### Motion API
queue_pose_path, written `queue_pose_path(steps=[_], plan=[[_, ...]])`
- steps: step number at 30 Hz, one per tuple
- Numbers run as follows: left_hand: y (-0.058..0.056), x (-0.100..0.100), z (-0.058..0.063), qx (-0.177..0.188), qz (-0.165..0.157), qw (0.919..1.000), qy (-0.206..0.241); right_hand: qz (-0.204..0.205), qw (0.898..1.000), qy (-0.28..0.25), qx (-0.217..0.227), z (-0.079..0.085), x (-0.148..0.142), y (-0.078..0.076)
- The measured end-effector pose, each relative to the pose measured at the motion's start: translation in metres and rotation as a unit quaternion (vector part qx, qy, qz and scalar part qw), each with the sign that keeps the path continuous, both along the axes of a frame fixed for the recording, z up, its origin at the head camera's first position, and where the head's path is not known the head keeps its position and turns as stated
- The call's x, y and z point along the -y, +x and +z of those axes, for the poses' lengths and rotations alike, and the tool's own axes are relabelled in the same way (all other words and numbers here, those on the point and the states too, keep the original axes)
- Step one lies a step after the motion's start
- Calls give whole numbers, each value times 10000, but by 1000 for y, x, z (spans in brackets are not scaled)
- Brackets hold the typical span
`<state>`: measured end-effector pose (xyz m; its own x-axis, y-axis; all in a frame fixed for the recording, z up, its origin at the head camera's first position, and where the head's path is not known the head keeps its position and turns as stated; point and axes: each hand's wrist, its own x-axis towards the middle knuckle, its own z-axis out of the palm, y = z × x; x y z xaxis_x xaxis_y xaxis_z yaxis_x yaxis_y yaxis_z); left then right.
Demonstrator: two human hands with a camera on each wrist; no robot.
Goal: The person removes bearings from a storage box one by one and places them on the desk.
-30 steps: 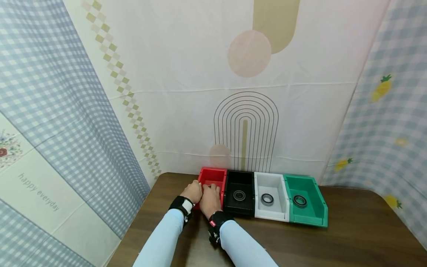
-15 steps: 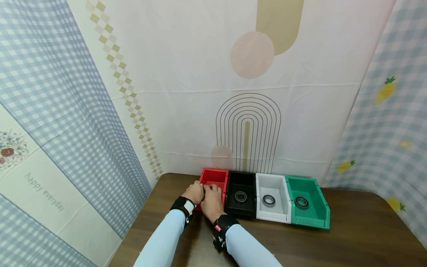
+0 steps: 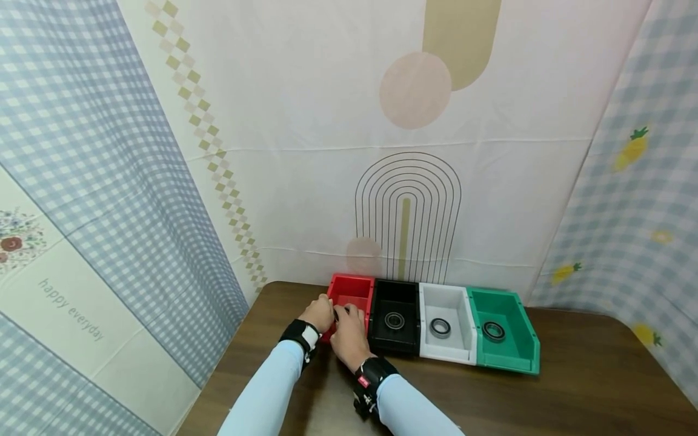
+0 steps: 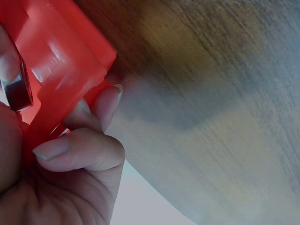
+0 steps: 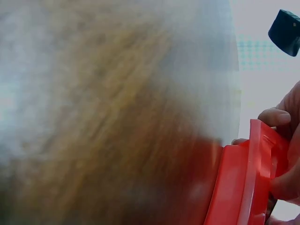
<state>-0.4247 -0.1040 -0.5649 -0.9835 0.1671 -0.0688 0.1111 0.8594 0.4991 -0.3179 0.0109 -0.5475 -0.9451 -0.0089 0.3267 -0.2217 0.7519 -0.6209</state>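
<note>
Looking down on a brown wooden table (image 3: pixel 594 357) with rounded far corners, backed by a white cloth (image 3: pixel 305 200) printed with arches, circles and small diamonds. Flanked by a blue checked cloth (image 3: pixel 131 139) on the left and a pineapple cloth (image 3: pixel 627 206) on the right. Set side by side in a row: a red tray (image 3: pixel 351 289), a black tray (image 3: pixel 395 295), a white tray (image 3: pixel 444 298) and a green tray (image 3: pixel 493 304), with a metal ring (image 3: pixel 394 328) lying in the black one, a second ring (image 3: pixel 440 336) in the white, a third ring (image 3: pixel 493 338) in the green.

At the front of the red tray, a dark ring (image 4: pixel 18 91), smooth and shiny on its outer side, partly covered by fingers; tilted or upright, cannot tell which. Left hand (image 3: pixel 318 313) curled round the front lip of the red tray. Right hand (image 3: pixel 349 336) reaching into the same tray, fingers bent over the dark ring and touching; cannot tell whether pinching, or how far open.

Compared with a second ago, right wrist shifted a little away from the left, with more of the dark ring showing between the hands; other three rings unmoved in their trays
</note>
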Motion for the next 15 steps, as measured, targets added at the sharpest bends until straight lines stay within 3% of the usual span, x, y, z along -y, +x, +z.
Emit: queue_pose_path(steps=[9,15], plan=[[0,-2,-6,-71,41,10000,46,217,9997,38,53,1,-7,11],[-15,3,-23,-10,-30,9999,-147,393,9990,192,104,6,-11,18]])
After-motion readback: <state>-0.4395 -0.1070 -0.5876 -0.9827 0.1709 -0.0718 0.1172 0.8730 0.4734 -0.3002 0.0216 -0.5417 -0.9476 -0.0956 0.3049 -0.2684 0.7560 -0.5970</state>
